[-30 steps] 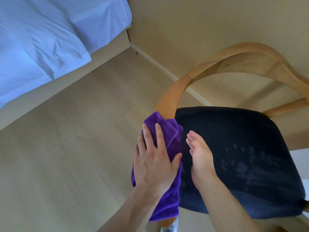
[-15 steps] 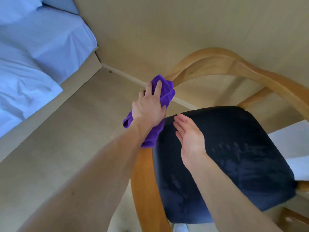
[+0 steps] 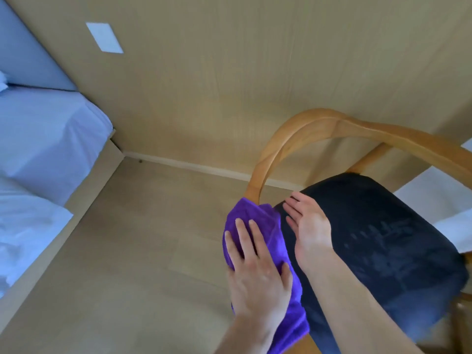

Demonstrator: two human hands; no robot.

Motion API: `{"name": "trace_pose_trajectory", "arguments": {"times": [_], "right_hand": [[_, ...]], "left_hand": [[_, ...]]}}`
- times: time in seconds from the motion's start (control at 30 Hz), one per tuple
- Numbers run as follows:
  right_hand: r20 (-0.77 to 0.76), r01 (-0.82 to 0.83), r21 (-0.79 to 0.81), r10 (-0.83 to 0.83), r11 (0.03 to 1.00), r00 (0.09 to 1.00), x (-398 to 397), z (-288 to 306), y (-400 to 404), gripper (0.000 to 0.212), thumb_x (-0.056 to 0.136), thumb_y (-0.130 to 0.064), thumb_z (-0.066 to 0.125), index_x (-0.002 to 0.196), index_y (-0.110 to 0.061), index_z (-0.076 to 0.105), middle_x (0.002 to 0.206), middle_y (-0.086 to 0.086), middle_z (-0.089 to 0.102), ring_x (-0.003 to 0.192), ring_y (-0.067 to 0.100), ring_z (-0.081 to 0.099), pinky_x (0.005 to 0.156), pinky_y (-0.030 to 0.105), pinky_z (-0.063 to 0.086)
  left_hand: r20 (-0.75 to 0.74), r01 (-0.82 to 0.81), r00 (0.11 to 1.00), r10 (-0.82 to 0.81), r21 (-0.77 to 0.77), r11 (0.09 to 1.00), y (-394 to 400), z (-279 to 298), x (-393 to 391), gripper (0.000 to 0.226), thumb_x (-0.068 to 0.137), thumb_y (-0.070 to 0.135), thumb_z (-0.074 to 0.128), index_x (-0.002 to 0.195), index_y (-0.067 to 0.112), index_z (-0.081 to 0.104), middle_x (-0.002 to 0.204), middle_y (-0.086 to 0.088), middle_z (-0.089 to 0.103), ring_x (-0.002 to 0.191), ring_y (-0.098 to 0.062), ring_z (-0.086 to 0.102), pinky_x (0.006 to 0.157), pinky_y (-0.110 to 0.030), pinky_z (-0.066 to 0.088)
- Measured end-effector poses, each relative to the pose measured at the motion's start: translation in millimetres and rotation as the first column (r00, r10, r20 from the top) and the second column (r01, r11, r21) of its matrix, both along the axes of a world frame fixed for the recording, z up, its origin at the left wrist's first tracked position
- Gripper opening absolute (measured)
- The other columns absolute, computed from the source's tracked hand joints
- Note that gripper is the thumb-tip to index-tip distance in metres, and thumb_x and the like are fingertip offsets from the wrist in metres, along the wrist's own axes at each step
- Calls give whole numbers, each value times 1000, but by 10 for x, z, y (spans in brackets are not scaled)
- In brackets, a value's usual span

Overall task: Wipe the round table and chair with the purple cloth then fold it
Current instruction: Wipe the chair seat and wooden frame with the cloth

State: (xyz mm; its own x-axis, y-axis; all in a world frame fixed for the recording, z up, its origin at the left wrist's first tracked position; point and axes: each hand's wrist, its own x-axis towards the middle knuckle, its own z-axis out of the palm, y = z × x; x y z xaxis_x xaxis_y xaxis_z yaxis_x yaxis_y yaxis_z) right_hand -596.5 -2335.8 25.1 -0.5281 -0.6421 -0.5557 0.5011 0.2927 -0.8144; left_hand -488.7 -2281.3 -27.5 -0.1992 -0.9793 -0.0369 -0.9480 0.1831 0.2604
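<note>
Count: one chair (image 3: 370, 241); one purple cloth (image 3: 270, 233) at its left rail; two hands; one bed (image 3: 46, 149) left of chair; possibly one wall plate (image 3: 104, 37).

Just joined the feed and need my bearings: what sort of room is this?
Most likely a bedroom, perhaps a hotel room. A bed with pale sheets stands at the left against a padded headboard, and a wooden chair with a dark seat sits by the wood-panelled wall.
</note>
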Motion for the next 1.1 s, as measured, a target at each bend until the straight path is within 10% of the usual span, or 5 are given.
{"name": "trace_pose_trajectory", "arguments": {"times": [0.37,0.8,1.1], "right_hand": [[-75,87,-13,-87,996,993,-200,-65,-143,33,97,-4,41,114,-17,66,115,3,69,111,17,65,107,39,46],[-59,172,-76,-176,982,983,-740,-180,-1023,31,100,-10,43,114,-24,67,115,-6,68,116,14,61,94,29,50],[-222,96,-115,-119,989,968,-406,-62,-1247,45,102,-14,45,141,-35,50,138,-18,55,126,-4,49,110,28,40]], "left_hand": [[-147,27,989,9,244,969,-1882,291,-361,85,80,38,73,145,15,25,125,-6,52,111,-32,62,79,-41,48],[-146,556,823,-549,4,831,-3207,750,-1723,97,74,45,76,152,25,23,136,2,57,113,-27,60,87,-39,50],[-694,405,698,175,584,704,-2873,308,-647,52,85,66,60,117,27,69,114,4,75,109,-18,70,105,-47,48]]}}
